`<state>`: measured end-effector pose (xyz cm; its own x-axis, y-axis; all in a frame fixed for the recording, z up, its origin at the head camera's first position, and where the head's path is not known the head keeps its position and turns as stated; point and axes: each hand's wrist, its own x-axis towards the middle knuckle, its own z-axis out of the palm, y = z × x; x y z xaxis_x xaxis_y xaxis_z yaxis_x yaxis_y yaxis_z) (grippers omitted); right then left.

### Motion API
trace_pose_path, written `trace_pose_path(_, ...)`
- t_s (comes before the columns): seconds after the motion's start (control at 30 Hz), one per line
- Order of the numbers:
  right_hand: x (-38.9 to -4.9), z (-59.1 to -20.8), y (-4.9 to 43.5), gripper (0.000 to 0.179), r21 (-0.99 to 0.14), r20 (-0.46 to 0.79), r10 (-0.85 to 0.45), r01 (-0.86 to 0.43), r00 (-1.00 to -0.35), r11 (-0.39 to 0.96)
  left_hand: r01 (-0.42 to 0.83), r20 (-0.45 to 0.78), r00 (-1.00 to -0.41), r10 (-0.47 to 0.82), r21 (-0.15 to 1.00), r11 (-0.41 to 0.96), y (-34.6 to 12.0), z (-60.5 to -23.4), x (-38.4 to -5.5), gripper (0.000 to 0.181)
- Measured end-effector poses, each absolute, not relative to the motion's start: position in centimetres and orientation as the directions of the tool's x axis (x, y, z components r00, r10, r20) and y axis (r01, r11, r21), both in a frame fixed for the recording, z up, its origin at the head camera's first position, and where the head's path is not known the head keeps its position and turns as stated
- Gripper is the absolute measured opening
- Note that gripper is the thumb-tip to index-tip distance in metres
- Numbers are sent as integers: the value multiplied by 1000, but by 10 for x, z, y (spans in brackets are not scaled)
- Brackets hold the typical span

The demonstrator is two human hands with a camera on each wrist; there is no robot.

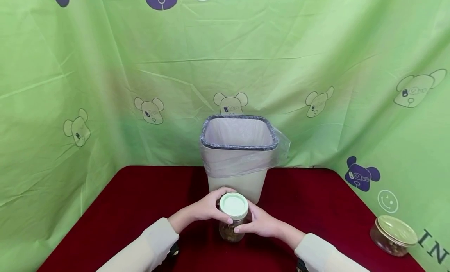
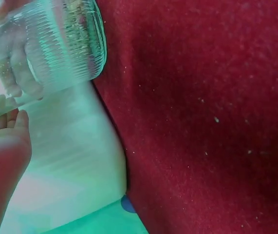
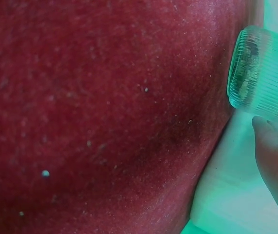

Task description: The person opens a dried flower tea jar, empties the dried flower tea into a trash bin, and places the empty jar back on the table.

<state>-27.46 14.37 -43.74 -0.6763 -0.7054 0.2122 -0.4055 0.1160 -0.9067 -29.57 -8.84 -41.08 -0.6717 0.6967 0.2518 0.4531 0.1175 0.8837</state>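
Note:
A clear ribbed jar with a pale green lid stands upright between my two hands, in front of the bin. My left hand grips its upper part from the left, thumb at the front. From the right, my right hand holds the jar just below the lid. Dry brownish-green bits lie at the bottom of the jar in the left wrist view. The right wrist view shows the ribbed jar wall above the right hand. Whether its base touches the cloth I cannot tell.
A cream waste bin, lined with a clear bag under a dark rim, stands right behind the jar. A low round container with a yellow-green top sits at the table's right edge. Red cloth covers the table; a green printed curtain surrounds it.

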Motion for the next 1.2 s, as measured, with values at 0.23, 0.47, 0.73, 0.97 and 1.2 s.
trace_pose_path(0.23, -274, -436, 144, 81, -909, 212, -706, -401, -676, 111, 465, 259, -680, 686, 876, 130, -87, -413, -296, 69)
trace_pose_path(0.47, -274, -435, 143, 78, -909, 213, -717, -403, -664, 103, 479, 294, -776, 558, 850, 218, -82, -418, -283, 67)
trace_pose_path(0.73, -275, -437, 143, 77, -907, 228, -714, -411, -661, 90, 508, 361, -840, 405, 786, 353, -73, -421, -266, 71)
trace_pose_path(0.97, -275, -438, 143, 77, -910, 207, -706, -399, -677, 115, 487, 391, -871, 299, 771, 411, -63, -423, -254, 72)
trace_pose_path(1.2, -276, -439, 143, 79, -905, 211, -701, -407, -682, 124, 474, 408, -881, 240, 774, 420, -60, -423, -248, 70)
